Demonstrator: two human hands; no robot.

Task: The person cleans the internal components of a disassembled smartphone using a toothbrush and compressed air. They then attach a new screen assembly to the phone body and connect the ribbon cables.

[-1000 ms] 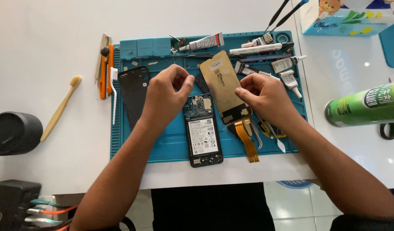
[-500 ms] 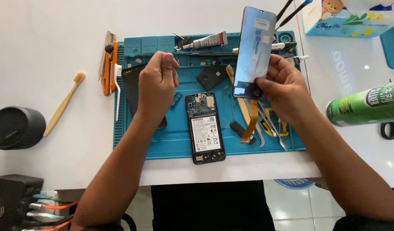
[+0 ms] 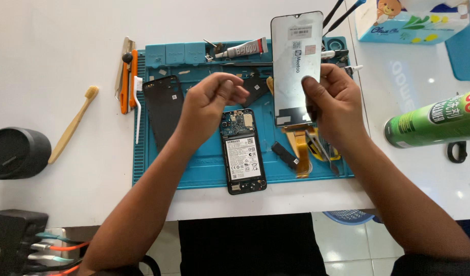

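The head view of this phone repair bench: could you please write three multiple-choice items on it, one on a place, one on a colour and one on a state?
1. Where does the opened phone lie?
A. on the work mat
B. on the bare white table
C. in the left hand

2. What colour is the spray can at the right edge?
A. red
B. green
C. yellow

3. How is the display panel held?
A. flat on the mat
B. raised in the right hand
C. gripped by both hands

Answers:
1. A, its frame rests on the blue mat with the battery facing up.
2. B, its body is green.
3. B, only the right hand grips its lower edge, while the left hand hovers apart, holding nothing that shows.
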